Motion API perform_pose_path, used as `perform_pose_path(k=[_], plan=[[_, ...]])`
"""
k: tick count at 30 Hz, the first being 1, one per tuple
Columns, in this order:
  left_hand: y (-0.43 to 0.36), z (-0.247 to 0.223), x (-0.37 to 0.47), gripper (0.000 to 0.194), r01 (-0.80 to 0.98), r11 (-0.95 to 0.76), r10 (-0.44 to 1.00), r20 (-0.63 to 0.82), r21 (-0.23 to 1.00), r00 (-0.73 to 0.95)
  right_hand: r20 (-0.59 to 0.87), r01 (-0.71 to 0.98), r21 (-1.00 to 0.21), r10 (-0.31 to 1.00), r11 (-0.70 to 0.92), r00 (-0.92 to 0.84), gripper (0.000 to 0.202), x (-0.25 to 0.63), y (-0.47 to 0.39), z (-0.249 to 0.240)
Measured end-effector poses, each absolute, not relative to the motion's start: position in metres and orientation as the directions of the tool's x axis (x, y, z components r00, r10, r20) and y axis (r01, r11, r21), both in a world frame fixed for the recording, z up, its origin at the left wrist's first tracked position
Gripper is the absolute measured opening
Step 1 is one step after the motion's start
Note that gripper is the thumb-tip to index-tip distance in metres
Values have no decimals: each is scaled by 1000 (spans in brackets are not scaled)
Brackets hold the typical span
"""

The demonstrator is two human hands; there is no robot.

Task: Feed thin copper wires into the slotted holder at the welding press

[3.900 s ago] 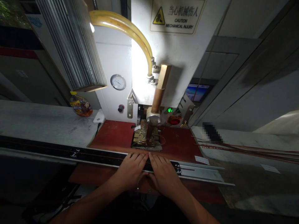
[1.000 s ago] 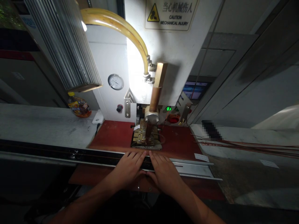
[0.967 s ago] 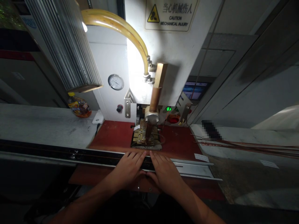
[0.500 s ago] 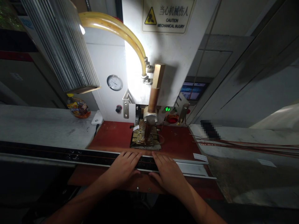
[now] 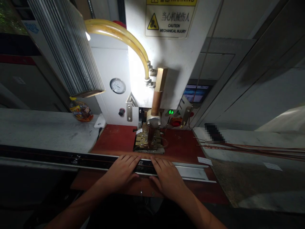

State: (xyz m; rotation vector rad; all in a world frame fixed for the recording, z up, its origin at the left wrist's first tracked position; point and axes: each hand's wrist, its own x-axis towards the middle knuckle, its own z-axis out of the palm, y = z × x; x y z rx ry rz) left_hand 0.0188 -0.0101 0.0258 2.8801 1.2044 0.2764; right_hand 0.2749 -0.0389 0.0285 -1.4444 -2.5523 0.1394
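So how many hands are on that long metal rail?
2: the left hand lies across the metal rail, and the right hand lies nearer the rail's right end, a gap between them.

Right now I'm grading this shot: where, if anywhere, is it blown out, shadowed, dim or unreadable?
Head view: glare whites out the left of the machine column, behind the yellow hoses; head view: a shadow falls right of the brass hex bar; head view: left hand and right hand are dim but readable; head view: a dark item at right is pixelated beyond recognition.
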Motion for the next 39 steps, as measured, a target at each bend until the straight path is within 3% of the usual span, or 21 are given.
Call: perform_pose_path(k=[8,25,30,39], plan=[[-15,42,43,68,697,-702,712,169,144,682,125,829,-191,851,525,-510,61,270,-39,33],[-21,28,73,58,744,-668,742,85,13,665,198,850,-46,839,525,-507,64,267,-39,12],[-20,29,73,59,741,-671,738,82,-28,670,186,852,-54,843,521,-504,65,267,-39,13],[-20,27,72,58,733,-680,730,111,24,674,183,849,-73,844,523,-504,66,267,-38,19]])
